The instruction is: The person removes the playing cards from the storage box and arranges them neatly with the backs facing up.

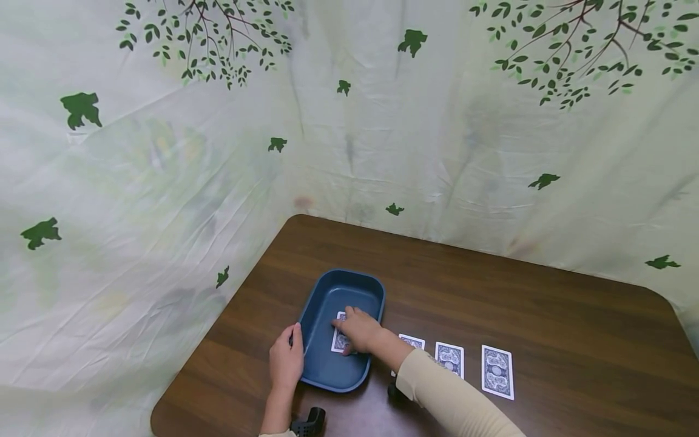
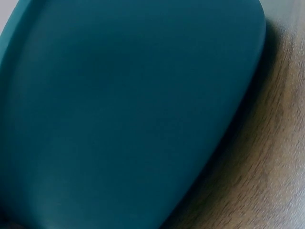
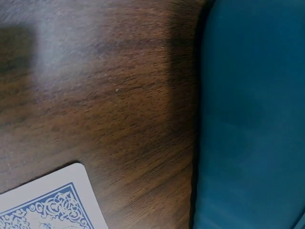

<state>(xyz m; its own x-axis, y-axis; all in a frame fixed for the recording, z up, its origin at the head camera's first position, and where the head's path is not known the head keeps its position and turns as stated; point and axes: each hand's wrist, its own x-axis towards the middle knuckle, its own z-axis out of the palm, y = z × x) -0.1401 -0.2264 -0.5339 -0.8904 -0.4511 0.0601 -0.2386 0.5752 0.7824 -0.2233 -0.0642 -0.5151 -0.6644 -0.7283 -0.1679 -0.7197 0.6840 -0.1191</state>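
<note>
A blue tray (image 1: 345,383) with rounded corners lies on the table. My left hand (image 1: 286,358) grips its left rim, thumb on top. Inside it, my right hand (image 1: 359,331) holds a blue-backed playing card (image 1: 337,341) between thumb and fingers, covering part of it. Whether that card rests on the tray floor I cannot tell. The tray's wall (image 2: 128,114) fills most of the left wrist view. In the right wrist view its side (image 3: 252,114) stands at right. Neither wrist view shows the fingers.
Right of the tray, more face-down cards lie in a row: a partly hidden card (image 1: 413,341), a middle card (image 1: 450,357) partly behind the right sleeve (image 1: 448,394), and a right-hand card (image 1: 497,372). The wooden table (image 1: 573,340) meets a leaf-patterned curtain (image 1: 371,133) behind.
</note>
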